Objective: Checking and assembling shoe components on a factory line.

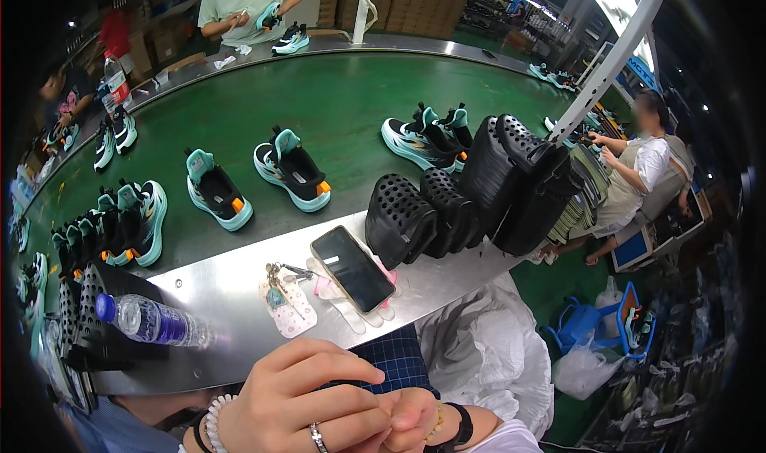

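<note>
My left hand (307, 397), with a ring and a white coil band on the wrist, is bent over in front of my lap. Its lower fingertips press against my right hand (413, 419), which is curled closed and wears a black wristband. Anything pinched between the two is hidden. Just beyond them, on the metal ledge, a dark-screened phone (353, 269) rests on a white and pink glove (351, 316). Beside it lie keys (275, 296) with a pale patterned card holder (294, 313).
Sneakers (297, 174) in black and turquoise stand on the green belt (335, 94). Black perforated shoe-shaped blocks (403, 221) stand at the ledge's right. A water bottle (155, 321) lies at left. White cloth (491, 345) hangs below. Co-workers (251, 10) (638, 166) handle sneakers across and to the right.
</note>
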